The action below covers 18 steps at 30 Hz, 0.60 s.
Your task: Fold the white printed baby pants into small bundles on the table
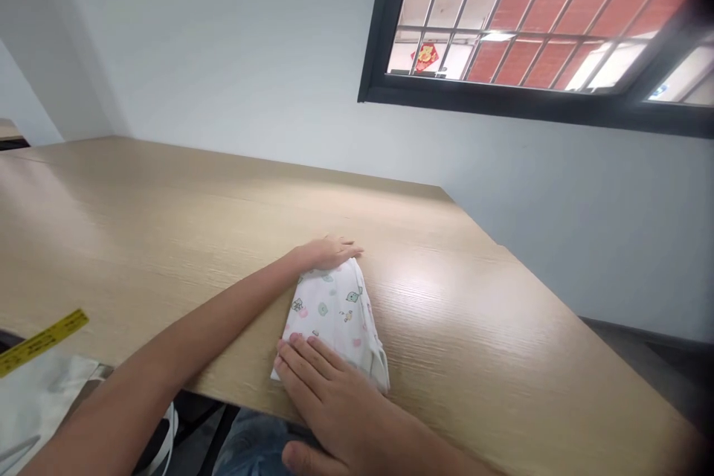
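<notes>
A folded white cloth (pixel 333 306) printed with small green, pink and yellow figures lies on the wooden table (pixel 184 238) close to its front edge. Its layered folds show along the right side. At the cloth's far end rests my left hand (pixel 330 252), palm down with fingers stretched out to the right. My right hand (pixel 340 394) lies flat over the near end, fingers extended across the fabric and thumb apart. Neither hand grips the cloth; both press or rest on it. The part of the cloth under each palm is hidden.
A yellow strip with dark print (pixel 43 342) sits at the table's left front edge, above a white bag-like item (pixel 42 394). The table's right edge slants toward me. Behind stand a pale wall (pixel 239 52) and a barred window (pixel 518 22).
</notes>
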{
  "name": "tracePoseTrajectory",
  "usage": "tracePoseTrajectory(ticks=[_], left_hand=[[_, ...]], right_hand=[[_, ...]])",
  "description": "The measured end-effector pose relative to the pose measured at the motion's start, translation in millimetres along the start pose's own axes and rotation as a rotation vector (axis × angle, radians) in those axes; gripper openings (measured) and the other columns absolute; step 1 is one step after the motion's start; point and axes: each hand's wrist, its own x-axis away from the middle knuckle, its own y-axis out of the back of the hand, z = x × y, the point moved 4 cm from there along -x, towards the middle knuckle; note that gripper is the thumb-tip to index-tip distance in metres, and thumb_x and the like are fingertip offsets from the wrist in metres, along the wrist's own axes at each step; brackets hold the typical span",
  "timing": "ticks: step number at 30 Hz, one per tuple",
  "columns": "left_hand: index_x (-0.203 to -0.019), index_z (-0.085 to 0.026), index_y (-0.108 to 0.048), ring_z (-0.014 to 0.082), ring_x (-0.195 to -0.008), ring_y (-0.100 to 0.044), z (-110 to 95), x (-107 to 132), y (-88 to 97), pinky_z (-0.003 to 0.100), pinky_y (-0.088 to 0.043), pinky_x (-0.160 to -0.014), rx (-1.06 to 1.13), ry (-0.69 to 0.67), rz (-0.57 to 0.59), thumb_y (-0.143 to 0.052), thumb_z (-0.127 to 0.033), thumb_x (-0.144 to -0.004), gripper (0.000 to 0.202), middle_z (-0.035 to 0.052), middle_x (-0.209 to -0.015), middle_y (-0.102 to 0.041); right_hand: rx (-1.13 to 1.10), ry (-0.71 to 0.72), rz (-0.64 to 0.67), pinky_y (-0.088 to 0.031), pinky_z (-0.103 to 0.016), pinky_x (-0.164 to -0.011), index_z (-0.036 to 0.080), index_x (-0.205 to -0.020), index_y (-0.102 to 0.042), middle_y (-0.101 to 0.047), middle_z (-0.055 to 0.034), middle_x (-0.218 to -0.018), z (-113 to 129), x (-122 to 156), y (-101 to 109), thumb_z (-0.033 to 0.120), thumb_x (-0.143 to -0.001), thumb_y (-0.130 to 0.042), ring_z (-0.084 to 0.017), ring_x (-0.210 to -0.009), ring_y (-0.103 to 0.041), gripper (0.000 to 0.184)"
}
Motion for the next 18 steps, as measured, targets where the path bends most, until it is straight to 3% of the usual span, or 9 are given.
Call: tracePoseTrajectory(ticks=[3, 6, 9, 11, 13, 16, 18], left_hand=[[-0.133, -0.02, -0.034, 0.0236, -0.129, -0.026, -14.0, 22.7, 8.6, 0.047, -0.02, -0.102, -0.075, 0.059, -0.113, -0.02, -0.026, -0.095, 0.041, 0.0075, -0.14, -0.033], [-0.135, -0.021, -0.03, 0.0278, -0.13, -0.022, -36.0, 63.1, 14.5, 0.051, -0.015, -0.103, -0.135, 0.064, -0.146, -0.032, -0.025, -0.092, 0.043, 0.0069, -0.143, -0.026], [-0.131, -0.027, -0.038, 0.0251, -0.125, -0.033, -56.2, 108.8, 15.6, 0.044, -0.025, -0.102, -0.128, 0.03, -0.086, -0.039, -0.028, -0.09, 0.041, 0.0029, -0.142, -0.031], [-0.129, -0.029, -0.04, 0.0216, -0.123, -0.037, -64.5, 136.4, 12.1, 0.038, -0.028, -0.101, -0.05, 0.039, -0.021, -0.036, -0.035, -0.092, 0.038, 0.0009, -0.139, -0.036], [-0.134, -0.031, -0.033, 0.0219, -0.127, -0.032, -68.4, 159.6, 5.0, 0.04, -0.025, -0.104, 0.06, 0.091, 0.027, -0.034, -0.047, -0.09, 0.047, 0.0005, -0.141, -0.033], [-0.14, -0.029, -0.014, 0.0291, -0.134, -0.013, -74.2, 184.5, -8.6, 0.048, -0.013, -0.108, 0.186, 0.129, 0.035, -0.051, -0.068, -0.07, 0.089, 0.0033, -0.147, -0.016], [-0.141, -0.027, -0.009, 0.0321, -0.134, -0.009, -81.7, 194.7, -16.0, 0.05, -0.009, -0.108, 0.231, 0.092, 0.036, -0.062, -0.069, -0.057, 0.108, 0.0051, -0.147, -0.011]], right_hand=[[-0.044, 0.018, -0.027, -0.011, -0.03, -0.11, 0.015, -0.133, -0.036, -0.04, -0.0056, -0.136, 2.8, 4.7, 10.5, 0.031, -0.092, -0.038, -0.015, -0.126, -0.031, 0.044], [0.022, -0.074, -0.251, -0.017, -0.038, -0.109, 0.019, -0.123, -0.045, -0.055, -0.0033, -0.119, -10.8, 11.6, 26.0, 0.02, -0.09, -0.037, -0.015, -0.111, -0.047, 0.034], [0.155, -0.218, -0.433, -0.034, -0.044, -0.098, 0.016, -0.117, -0.05, -0.059, -0.0079, -0.11, -29.6, 20.4, 34.8, 0.019, -0.088, -0.039, -0.021, -0.105, -0.05, 0.032], [0.203, -0.284, -0.406, -0.04, -0.043, -0.094, 0.016, -0.116, -0.052, -0.058, -0.0085, -0.111, -37.4, 25.8, 32.2, 0.021, -0.086, -0.044, -0.023, -0.108, -0.048, 0.032], [0.218, -0.297, -0.35, -0.039, -0.042, -0.097, 0.016, -0.12, -0.05, -0.053, -0.0094, -0.121, -39.5, 33.1, 25.7, 0.027, -0.082, -0.052, -0.024, -0.116, -0.043, 0.039], [0.198, -0.293, -0.27, -0.036, -0.043, -0.1, 0.013, -0.13, -0.04, -0.038, -0.0132, -0.136, -39.1, 48.0, 10.8, 0.045, -0.068, -0.067, -0.029, -0.126, -0.032, 0.075], [0.187, -0.292, -0.226, -0.036, -0.043, -0.1, 0.012, -0.133, -0.037, -0.032, -0.0134, -0.139, -39.4, 59.0, -0.7, 0.042, -0.061, -0.073, -0.03, -0.127, -0.029, 0.086]])
